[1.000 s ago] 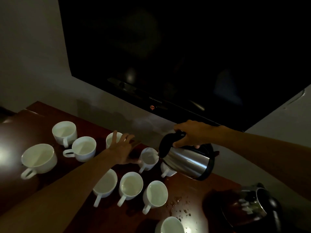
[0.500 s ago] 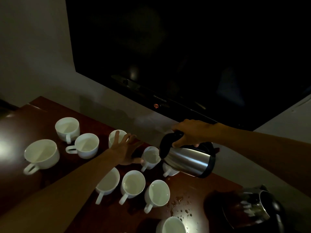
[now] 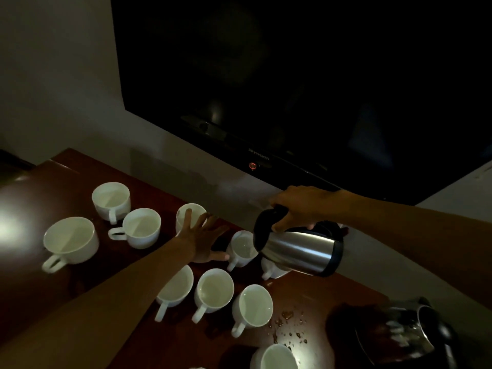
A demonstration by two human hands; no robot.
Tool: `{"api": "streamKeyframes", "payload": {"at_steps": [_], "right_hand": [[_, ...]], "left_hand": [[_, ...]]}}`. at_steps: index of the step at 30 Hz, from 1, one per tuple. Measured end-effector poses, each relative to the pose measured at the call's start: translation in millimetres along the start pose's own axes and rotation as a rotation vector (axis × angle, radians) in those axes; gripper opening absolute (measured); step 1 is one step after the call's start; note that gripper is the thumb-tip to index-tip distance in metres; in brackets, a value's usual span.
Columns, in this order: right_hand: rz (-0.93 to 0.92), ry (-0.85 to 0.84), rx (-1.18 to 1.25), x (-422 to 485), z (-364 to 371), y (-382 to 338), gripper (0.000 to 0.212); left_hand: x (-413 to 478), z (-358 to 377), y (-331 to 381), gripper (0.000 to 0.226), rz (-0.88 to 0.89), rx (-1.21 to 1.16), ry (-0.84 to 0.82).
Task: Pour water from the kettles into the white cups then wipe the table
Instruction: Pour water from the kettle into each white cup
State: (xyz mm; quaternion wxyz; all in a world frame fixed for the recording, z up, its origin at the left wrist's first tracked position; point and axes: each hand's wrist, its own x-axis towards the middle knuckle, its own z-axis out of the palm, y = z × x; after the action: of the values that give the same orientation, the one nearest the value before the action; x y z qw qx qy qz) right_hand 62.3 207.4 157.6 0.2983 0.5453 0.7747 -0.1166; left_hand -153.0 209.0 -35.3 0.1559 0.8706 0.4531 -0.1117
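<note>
My right hand (image 3: 300, 206) grips the black handle of a steel kettle (image 3: 300, 249), tipped with its spout over a small white cup (image 3: 241, 249). My left hand (image 3: 202, 235) lies flat on the dark red table (image 3: 319, 296), fingers spread, thumb beside that cup. Several white cups stand around: three in a near row (image 3: 214, 290), others at the left (image 3: 70, 239), one partly under the kettle (image 3: 274, 270). A second kettle (image 3: 410, 331) sits at the right on its base.
Water drops (image 3: 290, 326) lie on the table near the front cup (image 3: 277, 358). A large dark television (image 3: 292, 75) hangs on the wall just behind the table. The room is dim, with a glare patch at the far left.
The kettle has tipped a little further towards the small cup. My left hand stays flat beside it. The view has shifted slightly.
</note>
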Motion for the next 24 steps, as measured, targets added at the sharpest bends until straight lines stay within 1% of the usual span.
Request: {"api": "streamKeyframes", "payload": {"at_steps": [7, 10, 14, 17, 19, 22, 24], "right_hand": [[0.031, -0.005, -0.01, 4.2, 0.9, 0.0, 0.03], [0.034, -0.016, -0.012, 3.0, -0.7, -0.3, 0.029], [0.027, -0.028, -0.033, 0.6, -2.9, -1.1, 0.034], [0.033, -0.033, -0.039, 0.1, -3.6, -2.2, 0.043], [0.036, -0.034, -0.032, -0.5, -5.2, -3.1, 0.041], [0.033, -0.028, -0.026, -0.2, -6.1, -3.0, 0.046], [0.025, -0.019, -0.058, 3.1, -3.9, -2.7, 0.041]], "left_hand": [[-0.1, -1.1, -0.1, 0.086, 0.003, -0.012, 0.002], [-1.1, -3.6, -0.2, 0.085, 0.004, -0.019, -0.01], [-5.7, -2.9, -0.8, 0.081, 0.04, -0.066, 0.09], [-8.2, -0.9, -1.9, 0.081, 0.044, -0.065, 0.111], [-9.2, 0.8, -2.8, 0.08, 0.039, -0.059, 0.116], [-8.7, 1.2, -5.0, 0.082, 0.043, -0.064, 0.129], [-7.7, 1.9, -5.7, 0.083, 0.039, -0.044, 0.131]]}}
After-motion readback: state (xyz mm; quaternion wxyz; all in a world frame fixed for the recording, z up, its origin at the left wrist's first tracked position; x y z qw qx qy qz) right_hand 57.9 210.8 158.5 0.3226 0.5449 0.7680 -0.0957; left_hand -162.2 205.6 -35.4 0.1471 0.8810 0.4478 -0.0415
